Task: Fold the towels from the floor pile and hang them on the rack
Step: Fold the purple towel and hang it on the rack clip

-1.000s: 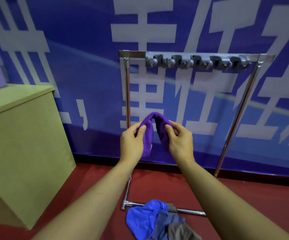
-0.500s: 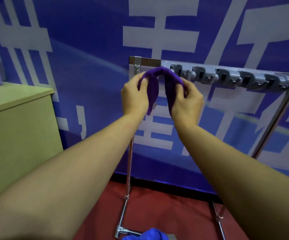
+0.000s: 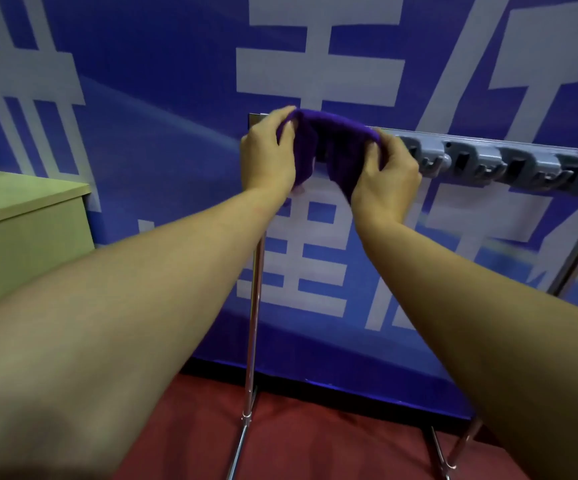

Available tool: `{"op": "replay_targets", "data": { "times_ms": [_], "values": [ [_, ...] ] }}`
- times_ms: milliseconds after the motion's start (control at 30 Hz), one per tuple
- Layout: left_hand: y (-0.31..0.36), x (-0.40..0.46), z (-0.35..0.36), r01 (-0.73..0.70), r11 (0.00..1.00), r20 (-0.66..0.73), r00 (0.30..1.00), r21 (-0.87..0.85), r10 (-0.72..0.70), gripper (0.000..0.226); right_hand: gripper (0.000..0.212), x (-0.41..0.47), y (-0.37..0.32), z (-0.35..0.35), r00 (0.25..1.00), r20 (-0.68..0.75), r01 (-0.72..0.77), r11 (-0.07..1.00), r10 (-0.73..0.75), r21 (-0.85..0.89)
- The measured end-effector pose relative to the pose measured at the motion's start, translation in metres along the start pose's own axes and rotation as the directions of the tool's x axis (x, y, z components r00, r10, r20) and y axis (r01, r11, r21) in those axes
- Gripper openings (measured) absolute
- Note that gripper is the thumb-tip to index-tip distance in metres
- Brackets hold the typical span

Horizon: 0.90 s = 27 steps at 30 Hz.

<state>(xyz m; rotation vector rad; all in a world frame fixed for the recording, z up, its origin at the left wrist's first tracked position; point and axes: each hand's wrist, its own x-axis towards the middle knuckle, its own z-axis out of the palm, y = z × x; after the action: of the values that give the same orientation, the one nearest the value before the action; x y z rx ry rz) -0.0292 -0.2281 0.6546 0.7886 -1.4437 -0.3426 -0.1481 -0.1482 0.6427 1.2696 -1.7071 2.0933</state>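
Note:
A folded purple towel [image 3: 336, 147] is draped over the left end of the metal rack's top bar [image 3: 488, 142]. My left hand [image 3: 268, 157] grips the towel's left side, fingers curled round the cloth. My right hand [image 3: 386, 178] grips its right side, just left of the grey hook strip [image 3: 509, 164] fixed along the bar. The towel hides the bar beneath it. The floor pile is out of view.
The rack's left post [image 3: 254, 323] drops to the red floor [image 3: 315, 438]. A blue banner wall [image 3: 142, 98] with large white characters stands right behind the rack. A yellow-green cabinet [image 3: 20, 237] stands at the left.
Both hands have lifted the purple towel from waist height up to the rack's top bar and spread it wider over the left end. The view has risen; the floor pile has left the frame.

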Motion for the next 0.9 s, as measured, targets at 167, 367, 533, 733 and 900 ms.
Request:
{"op": "replay_targets", "data": {
  "times_ms": [167,367,533,733,900],
  "values": [
    [0.025,0.025,-0.002,-0.113,0.993,-0.025,0.993,-0.018,0.112,0.030,0.030,0.030,-0.028,-0.004,0.991,-0.086,0.103,0.994,-0.105,-0.024],
    [0.018,0.028,0.006,-0.093,0.995,-0.007,0.996,0.029,0.093,0.031,0.033,0.035,-0.027,-0.001,0.991,-0.035,0.120,0.969,-0.130,-0.218],
    [-0.013,0.006,0.006,-0.017,0.997,0.061,0.998,0.076,0.013,0.030,0.029,0.015,-0.001,0.002,0.965,0.104,0.262,0.899,-0.241,-0.352],
    [-0.021,-0.012,-0.002,-0.013,1.000,0.129,0.992,0.026,0.010,0.027,0.021,0.004,0.011,-0.006,0.885,0.209,0.465,0.758,-0.416,-0.457],
    [-0.020,-0.040,-0.002,0.044,0.999,0.195,0.980,-0.005,-0.042,0.025,0.027,-0.017,0.013,-0.009,0.922,0.258,0.374,0.830,-0.287,-0.412]
  ]
}}
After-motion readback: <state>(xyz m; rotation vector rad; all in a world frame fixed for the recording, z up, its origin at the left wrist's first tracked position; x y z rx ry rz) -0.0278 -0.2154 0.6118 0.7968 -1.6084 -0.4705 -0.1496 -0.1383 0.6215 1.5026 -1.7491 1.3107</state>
